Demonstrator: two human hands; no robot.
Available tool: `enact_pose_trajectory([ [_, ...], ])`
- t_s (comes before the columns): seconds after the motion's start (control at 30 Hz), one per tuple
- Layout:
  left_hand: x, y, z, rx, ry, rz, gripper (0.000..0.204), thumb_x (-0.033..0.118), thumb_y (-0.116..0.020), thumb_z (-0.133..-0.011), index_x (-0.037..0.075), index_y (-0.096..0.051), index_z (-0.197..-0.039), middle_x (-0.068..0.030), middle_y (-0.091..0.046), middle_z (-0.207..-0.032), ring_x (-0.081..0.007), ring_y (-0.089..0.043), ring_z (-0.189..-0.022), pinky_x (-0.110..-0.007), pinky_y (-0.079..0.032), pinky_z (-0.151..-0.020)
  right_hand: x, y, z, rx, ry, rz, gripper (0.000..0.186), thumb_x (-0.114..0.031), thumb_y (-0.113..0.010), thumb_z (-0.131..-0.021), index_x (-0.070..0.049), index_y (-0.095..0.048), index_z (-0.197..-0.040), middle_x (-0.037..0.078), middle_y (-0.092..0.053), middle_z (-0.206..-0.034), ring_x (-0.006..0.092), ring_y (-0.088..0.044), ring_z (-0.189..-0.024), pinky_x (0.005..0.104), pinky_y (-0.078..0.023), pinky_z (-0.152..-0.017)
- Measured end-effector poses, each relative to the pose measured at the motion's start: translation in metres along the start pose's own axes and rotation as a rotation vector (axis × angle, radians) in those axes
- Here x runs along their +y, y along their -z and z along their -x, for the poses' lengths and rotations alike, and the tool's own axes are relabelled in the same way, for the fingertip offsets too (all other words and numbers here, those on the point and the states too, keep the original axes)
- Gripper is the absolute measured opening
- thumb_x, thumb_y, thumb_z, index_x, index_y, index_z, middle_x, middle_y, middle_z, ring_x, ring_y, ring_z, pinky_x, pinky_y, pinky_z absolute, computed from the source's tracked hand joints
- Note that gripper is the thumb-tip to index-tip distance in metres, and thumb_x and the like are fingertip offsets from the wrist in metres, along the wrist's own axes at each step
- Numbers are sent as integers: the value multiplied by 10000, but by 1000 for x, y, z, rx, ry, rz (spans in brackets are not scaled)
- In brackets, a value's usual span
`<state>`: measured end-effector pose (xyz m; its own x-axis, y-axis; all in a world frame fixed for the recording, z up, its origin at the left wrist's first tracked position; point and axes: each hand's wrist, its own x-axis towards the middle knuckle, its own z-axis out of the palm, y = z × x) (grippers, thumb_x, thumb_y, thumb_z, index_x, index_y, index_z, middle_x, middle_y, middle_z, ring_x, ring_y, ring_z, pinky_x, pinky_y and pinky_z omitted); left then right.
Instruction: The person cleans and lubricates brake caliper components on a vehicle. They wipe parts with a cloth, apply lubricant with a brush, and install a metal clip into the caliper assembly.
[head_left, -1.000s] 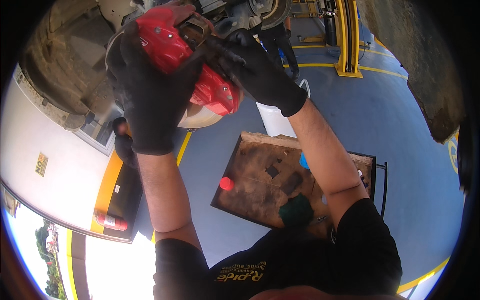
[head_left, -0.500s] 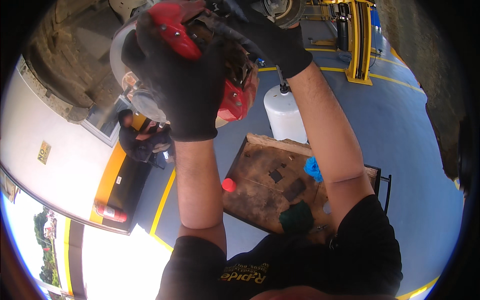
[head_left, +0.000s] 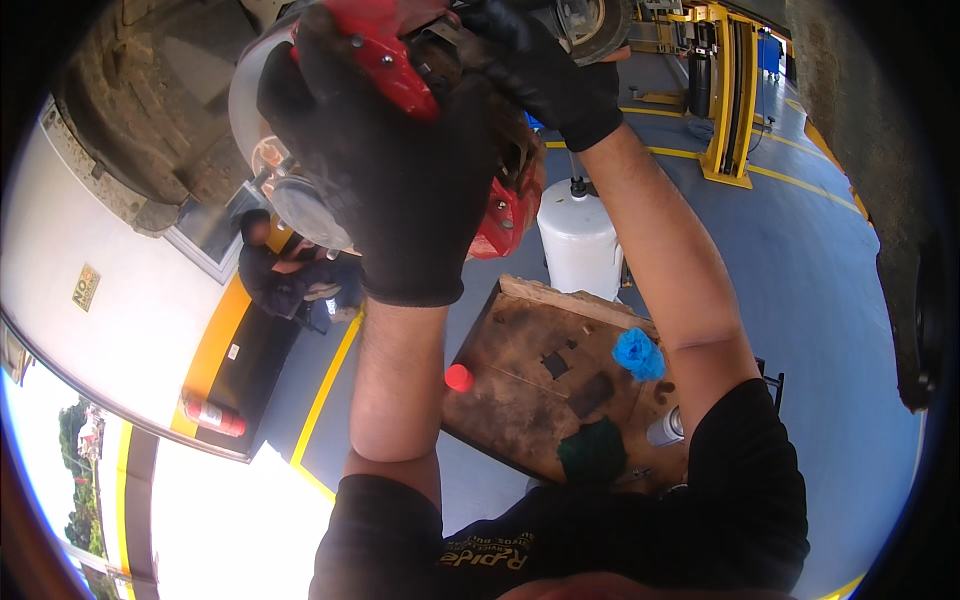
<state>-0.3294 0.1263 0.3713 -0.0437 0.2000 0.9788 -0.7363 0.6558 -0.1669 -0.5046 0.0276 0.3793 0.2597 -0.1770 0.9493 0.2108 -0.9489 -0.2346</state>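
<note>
Overhead at the top of the view, a red brake caliper sits over a shiny brake disc with a bare hub. My left hand, in a black glove, wraps round the caliper's middle and hides much of it. On the caliper's right side is my gloved right hand, its fingers curled in at the upper part. What those fingers pinch is hidden by the glove and the dark parts there. The caliper's lower red end shows below my left palm.
Below stands a worn brown work table bearing a blue crumpled cloth, a dark green cloth, a spray can and a red cap. Behind it is a white tank. A seated person is at left; a yellow lift post at right.
My left hand has shifted slightly right and down, along with the caliper in view. Both hands stay at the caliper. More of the spray can now shows beside my right arm.
</note>
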Motion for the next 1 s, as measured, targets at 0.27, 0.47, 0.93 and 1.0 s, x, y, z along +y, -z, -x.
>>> enact_pose_trajectory([
  [0.27, 0, 3, 3, -81, 48, -90, 825, 148, -853, -684, 2, -486, -1409, -229, -525, -1333, -428, -533, -1252, -503, -452, -1063, 3, -5, 1, -41, 3, -92, 659, -286, -678, -1015, -58, -360, -1545, 77, -460, -1519, 197, -424, -1414, 376, -329, -1188],
  [0.47, 1, -4, 7, -27, -33, -115, 835, 150, -876, -676, 9, -491, -1404, -214, -536, -1328, -405, -545, -1242, -477, -464, -1050, 3, 6, -5, -77, -40, -171, 663, -275, -677, -1013, -51, -355, -1548, 81, -459, -1518, 193, -428, -1397, 363, -342, -1170],
  [0.93, -7, 37, -2, -197, 74, 150, 884, 288, -941, -705, 44, -495, -1428, -204, -530, -1385, -361, -550, -1274, -487, -458, -1060, -77, 10, -33, 661, 244, 712, 556, -349, -528, -1081, 11, -430, -1494, 200, -554, -1428, 294, -520, -1332, 379, -381, -1140],
  [1.0, -10, 46, 1, -121, 34, 211, 821, 273, -931, -728, 58, -527, -1409, -203, -525, -1398, -350, -565, -1270, -493, -463, -1057, -57, -24, -55, 627, 328, 774, 540, -357, -488, -1093, 30, -440, -1467, 273, -522, -1441, 372, -506, -1348, 426, -375, -1151],
])
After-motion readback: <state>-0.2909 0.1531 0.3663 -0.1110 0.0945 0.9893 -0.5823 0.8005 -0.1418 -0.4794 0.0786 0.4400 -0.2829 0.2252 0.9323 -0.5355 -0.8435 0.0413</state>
